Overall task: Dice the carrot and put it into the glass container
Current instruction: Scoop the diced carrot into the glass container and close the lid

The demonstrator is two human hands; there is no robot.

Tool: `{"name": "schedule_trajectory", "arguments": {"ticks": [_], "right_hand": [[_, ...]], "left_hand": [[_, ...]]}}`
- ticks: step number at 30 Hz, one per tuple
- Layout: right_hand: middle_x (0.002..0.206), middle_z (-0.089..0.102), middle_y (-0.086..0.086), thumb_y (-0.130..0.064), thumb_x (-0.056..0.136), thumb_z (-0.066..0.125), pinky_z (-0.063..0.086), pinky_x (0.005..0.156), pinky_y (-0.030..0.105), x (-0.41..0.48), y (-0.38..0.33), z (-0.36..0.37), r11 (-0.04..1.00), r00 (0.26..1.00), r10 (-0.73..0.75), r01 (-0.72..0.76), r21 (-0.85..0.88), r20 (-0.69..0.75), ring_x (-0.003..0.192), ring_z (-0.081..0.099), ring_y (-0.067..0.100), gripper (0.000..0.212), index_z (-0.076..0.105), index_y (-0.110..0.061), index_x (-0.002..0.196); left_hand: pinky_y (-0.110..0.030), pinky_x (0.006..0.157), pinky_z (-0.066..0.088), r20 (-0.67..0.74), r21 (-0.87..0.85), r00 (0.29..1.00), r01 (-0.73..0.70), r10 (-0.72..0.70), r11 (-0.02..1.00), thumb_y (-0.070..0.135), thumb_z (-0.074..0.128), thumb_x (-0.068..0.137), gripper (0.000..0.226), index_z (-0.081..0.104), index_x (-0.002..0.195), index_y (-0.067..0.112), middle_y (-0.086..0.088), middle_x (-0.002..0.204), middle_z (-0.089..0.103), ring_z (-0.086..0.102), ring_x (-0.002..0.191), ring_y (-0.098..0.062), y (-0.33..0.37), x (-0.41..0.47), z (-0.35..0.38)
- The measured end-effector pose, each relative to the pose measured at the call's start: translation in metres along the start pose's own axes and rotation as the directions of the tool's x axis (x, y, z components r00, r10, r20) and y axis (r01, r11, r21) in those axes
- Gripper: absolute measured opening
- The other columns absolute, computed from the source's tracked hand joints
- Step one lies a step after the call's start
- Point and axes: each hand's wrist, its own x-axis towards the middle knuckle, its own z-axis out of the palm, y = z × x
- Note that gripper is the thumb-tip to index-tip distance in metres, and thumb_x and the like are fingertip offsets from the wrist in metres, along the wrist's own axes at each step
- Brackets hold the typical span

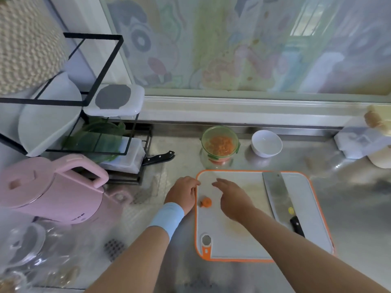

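Filling the glass container (220, 142): orange carrot dice (221, 145) (one carrot stub (206, 202) uncut).

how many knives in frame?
2. A cleaver lies on the right side of the cutting board. A black-handled knife pokes out beside the wire rack at left, its blade hidden. The rack may hide more.
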Motion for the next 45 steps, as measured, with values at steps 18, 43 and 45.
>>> {"name": "schedule_trajectory", "arguments": {"ticks": [18, 43, 45], "right_hand": [[0.113, 0.056, 0.009, -0.011, 0.095, 0.052, 0.043, 0.087, 0.03, 0.0, -0.008, 0.039, 0.996, 0.984, -0.085, 0.082, 0.021, 0.155, 0.103, 0.06, 0.03, 0.022, 0.068, -0.014, 0.11], [0.124, 0.048, 0.015, -0.006, 0.089, 0.06, 0.035, 0.078, 0.023, -0.171, -0.061, 0.111, 0.993, 0.986, 0.105, -0.111, 0.036, 0.128, 0.112, 0.057, 0.035, 0.046, 0.054, -0.014, 0.133], [0.126, 0.043, 0.013, -0.008, 0.091, 0.06, 0.041, 0.085, 0.027, -0.173, -0.061, 0.115, 0.996, 0.99, 0.083, -0.085, 0.005, 0.115, 0.11, 0.056, 0.035, 0.055, 0.045, -0.016, 0.143]], "left_hand": [[-0.03, 0.079, 0.048, 0.135, 0.108, 0.989, 0.042, -0.057, 0.993, 0.027, 0.055, 0.087, 0.005, 0.056, 0.09, 0.022, 0.009, 0.101, 0.048, 0.051, 0.09, -0.011, 0.004, -0.033, 0.02], [-0.031, 0.083, 0.052, 0.313, -0.002, 0.909, 0.289, -0.274, 0.957, 0.025, 0.048, 0.09, 0.019, 0.066, 0.097, 0.027, 0.006, 0.101, 0.066, 0.061, 0.09, -0.016, -0.024, -0.23, 0.024], [-0.031, 0.084, 0.052, 0.29, -0.033, 0.914, 0.307, -0.285, 0.951, 0.026, 0.048, 0.091, 0.02, 0.066, 0.098, 0.027, 0.006, 0.103, 0.066, 0.061, 0.091, -0.017, -0.025, -0.236, 0.029]]}}
